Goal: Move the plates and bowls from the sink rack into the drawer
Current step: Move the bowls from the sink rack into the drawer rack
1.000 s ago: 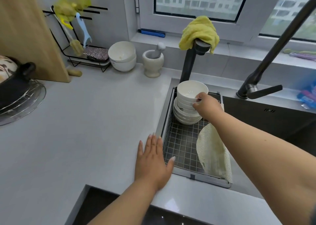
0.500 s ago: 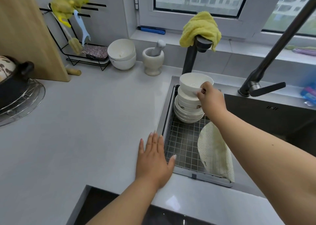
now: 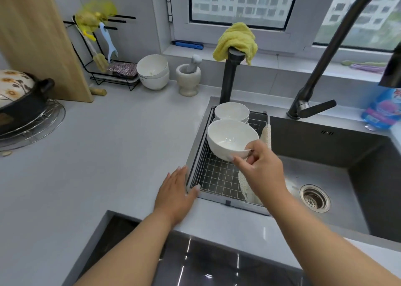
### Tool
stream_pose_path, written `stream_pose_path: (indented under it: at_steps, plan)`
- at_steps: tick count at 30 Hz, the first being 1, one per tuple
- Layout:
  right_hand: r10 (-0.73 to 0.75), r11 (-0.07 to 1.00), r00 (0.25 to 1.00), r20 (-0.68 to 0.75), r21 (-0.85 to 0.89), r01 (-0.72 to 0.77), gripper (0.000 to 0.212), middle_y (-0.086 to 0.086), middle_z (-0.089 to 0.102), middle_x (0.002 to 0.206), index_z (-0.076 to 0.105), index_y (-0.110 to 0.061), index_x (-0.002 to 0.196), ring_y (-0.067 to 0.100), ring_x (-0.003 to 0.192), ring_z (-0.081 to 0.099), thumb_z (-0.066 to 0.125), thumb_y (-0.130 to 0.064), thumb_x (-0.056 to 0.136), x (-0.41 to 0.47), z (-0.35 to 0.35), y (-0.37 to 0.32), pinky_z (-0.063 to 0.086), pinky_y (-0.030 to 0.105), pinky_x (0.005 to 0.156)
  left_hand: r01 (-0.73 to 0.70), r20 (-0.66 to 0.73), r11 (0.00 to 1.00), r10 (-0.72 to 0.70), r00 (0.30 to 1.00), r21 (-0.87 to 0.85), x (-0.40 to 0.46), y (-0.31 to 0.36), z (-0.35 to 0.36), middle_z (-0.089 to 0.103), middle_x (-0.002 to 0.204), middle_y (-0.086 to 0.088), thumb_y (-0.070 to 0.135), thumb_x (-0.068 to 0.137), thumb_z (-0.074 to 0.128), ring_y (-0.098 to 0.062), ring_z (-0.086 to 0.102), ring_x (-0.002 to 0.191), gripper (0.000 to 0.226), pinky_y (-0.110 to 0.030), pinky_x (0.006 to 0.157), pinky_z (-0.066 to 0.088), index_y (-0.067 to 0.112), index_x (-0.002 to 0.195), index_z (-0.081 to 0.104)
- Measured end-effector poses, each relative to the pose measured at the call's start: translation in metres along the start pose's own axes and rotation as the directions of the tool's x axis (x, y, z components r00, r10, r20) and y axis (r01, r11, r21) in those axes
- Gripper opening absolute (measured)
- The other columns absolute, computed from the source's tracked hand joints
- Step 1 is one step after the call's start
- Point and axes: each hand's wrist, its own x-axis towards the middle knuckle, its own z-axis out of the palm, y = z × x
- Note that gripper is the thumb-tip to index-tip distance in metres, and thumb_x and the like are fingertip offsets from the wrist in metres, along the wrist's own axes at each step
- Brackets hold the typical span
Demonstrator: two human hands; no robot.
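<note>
My right hand (image 3: 261, 168) grips the near rim of a white bowl (image 3: 230, 140) and holds it in the air above the wire sink rack (image 3: 217, 177). Behind it, at the rack's far end, the stack of white bowls (image 3: 231, 111) still stands, mostly hidden by the lifted bowl. My left hand (image 3: 175, 192) lies flat on the grey counter, fingers spread, its thumb touching the rack's left front corner. A dark glossy surface (image 3: 195, 259) below the counter edge fills the bottom of the view; I cannot tell if it is the drawer.
A pale mesh cloth (image 3: 266, 134) hangs over the rack's right side. Beside it lies the dark sink basin (image 3: 325, 177) with a drain, under a black tap (image 3: 312, 109). A second black tap with a yellow cloth (image 3: 236, 40) stands behind the rack. Two white bowls (image 3: 154, 71), a mortar (image 3: 188, 79) and a pot (image 3: 19, 99) stand on the counter.
My right hand has lifted the top bowl off the stack and brought it toward me over the rack. My left hand has stayed flat on the counter.
</note>
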Motion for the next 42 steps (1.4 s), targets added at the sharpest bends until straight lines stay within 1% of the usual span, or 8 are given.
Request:
stream_pose_path:
  at_steps: [3, 7, 16, 21, 26, 32, 37, 42]
  plan:
    - [-0.022, 1.0, 0.998, 0.064, 0.013, 0.022, 0.032, -0.007, 0.051, 0.059, 0.049, -0.028, 0.075, 0.01, 0.057, 0.046, 0.08, -0.035, 0.072, -0.033, -0.011, 0.001, 0.042, 0.027, 0.055, 0.124, -0.034, 0.952, -0.138, 0.99, -0.281, -0.025, 0.004, 0.001, 0.029, 0.155, 0.007, 0.049, 0.096, 0.042, -0.012, 0.025, 0.142, 0.063, -0.036, 0.117, 0.024, 0.023, 0.15, 0.025]
    - [-0.117, 0.993, 0.978, 0.173, 0.038, 0.112, 0.032, -0.002, 0.055, 0.062, 0.054, -0.024, 0.079, 0.017, 0.06, 0.052, 0.083, -0.035, 0.068, -0.071, -0.022, 0.003, 0.047, 0.032, 0.058, 0.282, 0.052, 0.61, -0.367, 0.929, -0.741, -0.069, 0.03, -0.014, 0.057, 0.122, 0.007, 0.049, 0.097, 0.041, -0.021, 0.053, 0.119, 0.033, -0.03, 0.081, 0.047, 0.028, 0.119, 0.052]
    - [-0.398, 0.917, 0.835, 0.379, 0.154, 0.367, 0.037, -0.008, 0.048, 0.064, 0.056, -0.022, 0.076, 0.007, 0.061, 0.045, 0.086, -0.035, 0.061, -0.15, -0.026, 0.001, 0.034, 0.019, 0.054, 0.213, 0.178, 0.023, -0.466, 0.867, -0.977, -0.192, 0.072, -0.028, 0.068, 0.11, -0.019, 0.051, 0.096, 0.043, -0.033, 0.069, 0.096, 0.046, -0.045, 0.074, 0.058, 0.014, 0.119, 0.059]
    - [-0.458, 0.889, 0.696, 0.553, 0.281, 0.362, 0.021, -0.006, 0.054, 0.066, 0.056, -0.026, 0.08, 0.007, 0.062, 0.05, 0.074, -0.038, 0.076, -0.197, -0.023, -0.017, 0.041, 0.021, 0.058, 0.165, 0.14, -0.019, -0.628, 0.765, -0.986, -0.262, 0.075, -0.023, 0.069, 0.111, -0.017, 0.031, 0.098, 0.048, -0.033, 0.069, 0.095, 0.031, -0.044, 0.074, 0.059, 0.011, 0.12, 0.056]
    - [-0.294, 0.927, 0.605, 0.74, 0.374, -0.006, 0.029, 0.004, 0.062, 0.08, 0.045, -0.032, 0.112, 0.004, 0.061, 0.057, 0.06, -0.039, 0.089, -0.238, -0.008, -0.046, 0.044, 0.02, 0.059, 0.073, 0.097, -0.066, -0.799, 0.594, -0.995, -0.331, 0.066, -0.026, 0.068, 0.104, -0.012, 0.036, 0.1, 0.042, -0.029, 0.066, 0.093, 0.027, -0.035, 0.059, 0.055, 0.016, 0.11, 0.057]
    - [-0.14, 0.785, 0.194, 0.971, 0.228, -0.576, 0.029, 0.006, 0.058, 0.073, 0.057, -0.01, 0.099, 0.023, 0.068, 0.058, 0.053, -0.038, 0.093, -0.294, 0.011, -0.076, 0.049, 0.035, 0.063, -0.01, 0.024, -0.033, -0.88, 0.474, -0.999, -0.404, 0.051, -0.018, 0.069, 0.095, -0.008, 0.045, 0.1, 0.035, -0.027, 0.065, 0.086, 0.035, -0.031, 0.057, 0.05, 0.02, 0.104, 0.059]
    - [-0.168, 0.775, 0.036, 0.985, 0.155, -0.613, 0.056, 0.009, 0.066, 0.074, 0.059, -0.004, 0.114, 0.024, 0.072, 0.064, 0.072, -0.04, 0.073, -0.35, 0.034, -0.095, 0.053, 0.036, 0.069, -0.076, 0.011, -0.042, -0.926, 0.378, -0.996, -0.474, 0.03, -0.002, 0.07, 0.1, -0.013, 0.05, 0.098, 0.036, -0.031, 0.066, 0.085, 0.042, -0.034, 0.061, 0.052, 0.017, 0.108, 0.061]
    - [-0.178, 0.836, -0.005, 0.984, 0.148, -0.529, 0.031, 0.006, 0.064, 0.066, 0.057, -0.003, 0.112, 0.026, 0.07, 0.062, 0.056, -0.025, 0.09, -0.433, 0.052, -0.115, 0.05, 0.035, 0.065, -0.074, 0.038, -0.059, -0.965, 0.259, -0.996, -0.562, 0.006, 0.022, 0.069, 0.105, -0.013, 0.056, 0.096, 0.037, -0.03, 0.068, 0.088, 0.045, -0.034, 0.06, 0.054, 0.02, 0.11, 0.059]
